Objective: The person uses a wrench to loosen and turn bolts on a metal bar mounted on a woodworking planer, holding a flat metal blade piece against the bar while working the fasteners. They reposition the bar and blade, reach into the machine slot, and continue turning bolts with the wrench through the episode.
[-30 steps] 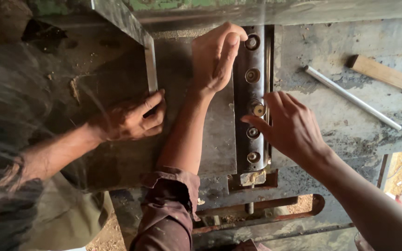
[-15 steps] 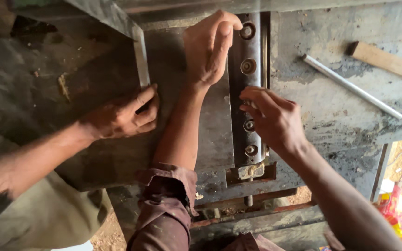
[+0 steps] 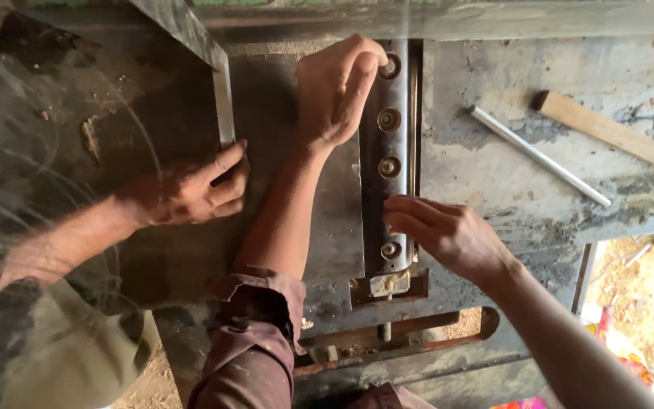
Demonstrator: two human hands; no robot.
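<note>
Two hands work a bolted steel bar set in the tabletop: the left hand, fingers curled, presses its top bolt; the right hand, loosely bent, touches its lower middle. A co-worker's hand presses a metal strip.

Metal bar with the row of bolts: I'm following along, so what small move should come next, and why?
Probably the right hand should shift its fingertips aside a little. They cover the metal bar between two bolts, hiding that spot, while the left hand rests at the top bolt.
</note>
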